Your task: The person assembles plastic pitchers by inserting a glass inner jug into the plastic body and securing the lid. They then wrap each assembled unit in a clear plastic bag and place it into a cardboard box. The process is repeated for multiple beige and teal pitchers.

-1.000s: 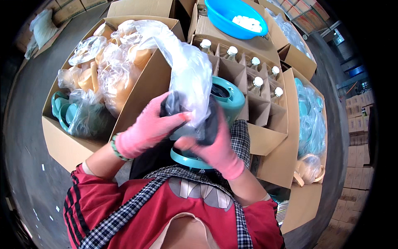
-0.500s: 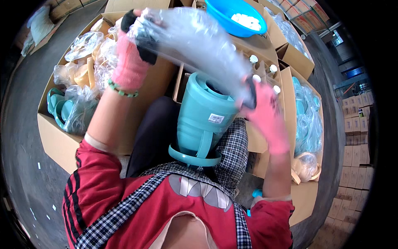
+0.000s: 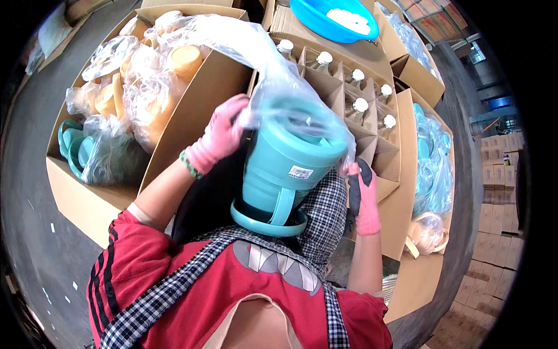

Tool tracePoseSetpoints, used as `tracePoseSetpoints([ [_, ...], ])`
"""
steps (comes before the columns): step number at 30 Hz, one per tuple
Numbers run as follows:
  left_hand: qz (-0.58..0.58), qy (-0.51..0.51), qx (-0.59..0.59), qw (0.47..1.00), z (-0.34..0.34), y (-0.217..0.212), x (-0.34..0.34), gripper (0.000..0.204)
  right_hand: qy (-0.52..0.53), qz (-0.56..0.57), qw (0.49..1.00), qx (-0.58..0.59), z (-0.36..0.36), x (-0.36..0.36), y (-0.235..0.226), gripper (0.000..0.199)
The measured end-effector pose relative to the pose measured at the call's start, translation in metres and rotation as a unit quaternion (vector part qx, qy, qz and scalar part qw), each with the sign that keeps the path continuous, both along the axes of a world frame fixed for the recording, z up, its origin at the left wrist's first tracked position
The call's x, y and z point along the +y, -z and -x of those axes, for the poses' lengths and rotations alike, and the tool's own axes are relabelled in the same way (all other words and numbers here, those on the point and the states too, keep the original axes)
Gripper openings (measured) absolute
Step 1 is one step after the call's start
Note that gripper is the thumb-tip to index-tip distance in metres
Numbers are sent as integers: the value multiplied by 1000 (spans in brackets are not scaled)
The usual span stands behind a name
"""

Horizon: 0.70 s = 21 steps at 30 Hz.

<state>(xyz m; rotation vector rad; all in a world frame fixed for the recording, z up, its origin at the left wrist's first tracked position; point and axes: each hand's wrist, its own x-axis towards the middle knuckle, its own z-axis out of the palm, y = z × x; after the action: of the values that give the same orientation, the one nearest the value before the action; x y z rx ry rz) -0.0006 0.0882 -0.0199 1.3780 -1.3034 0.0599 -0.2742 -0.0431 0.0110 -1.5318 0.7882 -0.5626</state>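
Note:
A teal plastic container (image 3: 273,168) with a side handle, a white label and a wide ring at its near end rests on my lap, tilted toward me. A clear plastic bag (image 3: 290,87) is drawn over its far end and trails back to the left. My left hand (image 3: 224,128), in a pink glove with dark fingertips, is closed on the bag's edge at the container's left side. Close to the right side of the container, my right hand (image 3: 361,189), gloved alike, pinches the other edge of the bag.
On the left stands a carton (image 3: 87,203) of bagged beige and teal plastic ware. Ahead is a divided carton (image 3: 381,168) of glass bottles with white caps (image 3: 360,105). A blue basin (image 3: 325,23) holds white pieces. Bagged teal ware (image 3: 429,168) fills a right-hand carton.
Both hands have come down toward me, bringing the bag from above the container onto its far end. My left hand moved lower and to the right, and the bag's tail now stretches back left.

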Motion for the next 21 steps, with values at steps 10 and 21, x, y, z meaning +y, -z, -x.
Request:
tracePoseSetpoints([
  [10, -347, 318, -207, 858, 38, -2, 110, 30, -231, 129, 919, 294, 36, 48, -34, 30],
  [21, -264, 305, -27, 915, 59, 3, 143, 19, -479, 725, 492, 53, -69, 78, 15, 10],
])
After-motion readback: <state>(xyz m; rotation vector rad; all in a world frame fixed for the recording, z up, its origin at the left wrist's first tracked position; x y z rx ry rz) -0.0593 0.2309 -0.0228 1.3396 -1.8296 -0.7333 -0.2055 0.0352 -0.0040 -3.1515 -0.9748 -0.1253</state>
